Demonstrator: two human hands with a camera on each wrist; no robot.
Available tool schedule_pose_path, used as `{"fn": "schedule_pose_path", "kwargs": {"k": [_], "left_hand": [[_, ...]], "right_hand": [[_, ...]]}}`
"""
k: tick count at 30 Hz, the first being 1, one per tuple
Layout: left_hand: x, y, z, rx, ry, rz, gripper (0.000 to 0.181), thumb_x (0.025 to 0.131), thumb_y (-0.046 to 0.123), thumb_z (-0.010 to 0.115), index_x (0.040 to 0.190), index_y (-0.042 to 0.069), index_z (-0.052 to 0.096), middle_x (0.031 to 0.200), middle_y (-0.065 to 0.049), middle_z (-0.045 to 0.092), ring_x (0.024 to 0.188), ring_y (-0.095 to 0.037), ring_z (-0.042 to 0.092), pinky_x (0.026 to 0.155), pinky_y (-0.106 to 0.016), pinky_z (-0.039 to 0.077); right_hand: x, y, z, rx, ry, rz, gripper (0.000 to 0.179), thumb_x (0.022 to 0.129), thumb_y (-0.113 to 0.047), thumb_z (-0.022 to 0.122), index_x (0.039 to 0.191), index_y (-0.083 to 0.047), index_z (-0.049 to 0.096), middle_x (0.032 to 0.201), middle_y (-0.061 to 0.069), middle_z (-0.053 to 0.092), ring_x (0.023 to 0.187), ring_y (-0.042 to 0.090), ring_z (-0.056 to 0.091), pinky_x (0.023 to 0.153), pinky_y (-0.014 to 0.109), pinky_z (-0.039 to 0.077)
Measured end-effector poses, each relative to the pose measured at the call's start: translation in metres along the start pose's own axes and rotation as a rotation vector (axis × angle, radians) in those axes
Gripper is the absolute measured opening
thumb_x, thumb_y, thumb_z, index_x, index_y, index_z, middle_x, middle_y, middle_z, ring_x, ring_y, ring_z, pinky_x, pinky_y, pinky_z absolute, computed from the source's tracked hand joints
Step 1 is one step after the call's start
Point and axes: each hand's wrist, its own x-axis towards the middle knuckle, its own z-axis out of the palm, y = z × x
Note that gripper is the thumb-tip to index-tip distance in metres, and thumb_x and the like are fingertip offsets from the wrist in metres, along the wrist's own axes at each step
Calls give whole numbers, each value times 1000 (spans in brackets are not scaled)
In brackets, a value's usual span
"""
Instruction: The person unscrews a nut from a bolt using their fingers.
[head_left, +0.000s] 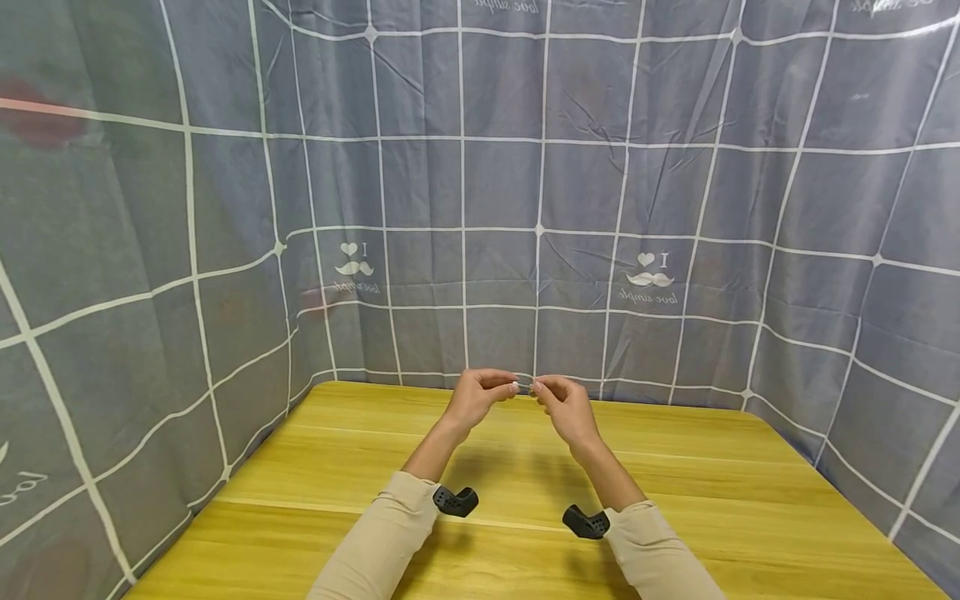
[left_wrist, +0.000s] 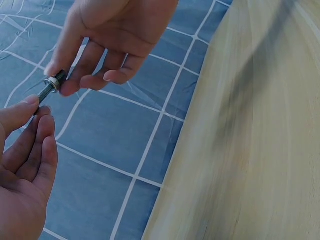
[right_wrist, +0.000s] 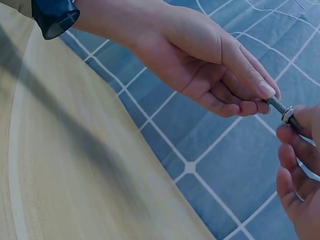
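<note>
Held in the air between both hands is a metal bolt [left_wrist: 45,93], its threaded shank slanting and a silver nut [left_wrist: 52,83] around it near its dark end. My left hand [head_left: 474,402] pinches the shank's end between thumb and forefinger; its other fingers are bent in the left wrist view. At the dark end, beside the nut, my right hand [head_left: 567,410] pinches the bolt with thumb and forefinger. In the right wrist view the shank [right_wrist: 276,104] runs from the left thumb to the nut. Fingertips hide both bolt ends. The head view shows the bolt only as a tiny piece.
Below the hands lies a yellow wood-grain table [head_left: 360,467], its far edge close beneath them. Grey curtains with white grid lines [head_left: 502,183] surround it at the back and sides. A black wrist device [head_left: 456,502] sits on the left sleeve, another [head_left: 587,522] on the right.
</note>
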Motion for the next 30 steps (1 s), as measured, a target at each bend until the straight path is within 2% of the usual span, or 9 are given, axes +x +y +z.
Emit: {"fn": "schedule_pose_path", "kwargs": {"k": [4,8,12,15,19,22,26,30], "left_hand": [[-7,17,0,15,-13,6,20,99,-1,68,115,-12,73,111,-27,72,100,-40,70,90,-45,58],[-14,32,0,6,-8,15,18,99,-2,68,113,-13,73,110,-27,72,97,-35,72,89,-42,59],[-14,33,0,-1,-2,25,18,99,-2,67,112,-13,73,107,-25,74,95,-34,72,88,-41,59],[-14,33,0,2,-4,26,18,99,-2,68,112,-13,73,106,-24,74,94,-35,72,87,-42,59],[-13,33,0,6,-8,24,18,98,-2,69,113,-12,73,105,-24,74,94,-36,72,87,-42,59],[-13,33,0,1,-11,25,18,98,-2,68,113,-13,73,105,-25,74,95,-38,72,87,-42,59],[-12,32,0,-1,-9,34,18,98,-2,68,112,-13,73,105,-26,74,95,-39,72,86,-40,59],[-13,33,0,2,0,25,18,98,-2,69,112,-13,73,106,-25,74,95,-37,73,86,-40,59]], "right_hand": [[0,1,-1,1,-10,-18,19,103,-11,67,117,1,71,112,14,70,105,31,64,93,47,53],[0,1,0,10,-16,-19,23,102,-12,69,122,0,69,122,15,68,110,31,65,97,47,52],[0,-1,0,-2,-6,0,27,104,-19,67,123,0,70,117,14,70,106,33,63,93,45,53],[0,-1,0,-7,-4,4,24,104,-17,66,120,0,71,110,13,70,104,34,63,90,44,52],[1,-1,0,-2,-12,-19,22,101,-11,69,120,0,70,117,14,69,107,33,64,94,46,53],[1,-1,0,-8,-14,-24,27,102,-15,69,125,-1,69,123,15,67,108,31,65,95,47,53],[1,-1,-1,-4,-7,9,29,105,-22,66,123,0,70,115,14,71,105,31,63,91,43,53],[1,0,-1,-2,-13,12,23,104,-13,65,120,3,70,113,14,71,106,35,62,90,43,52]]}}
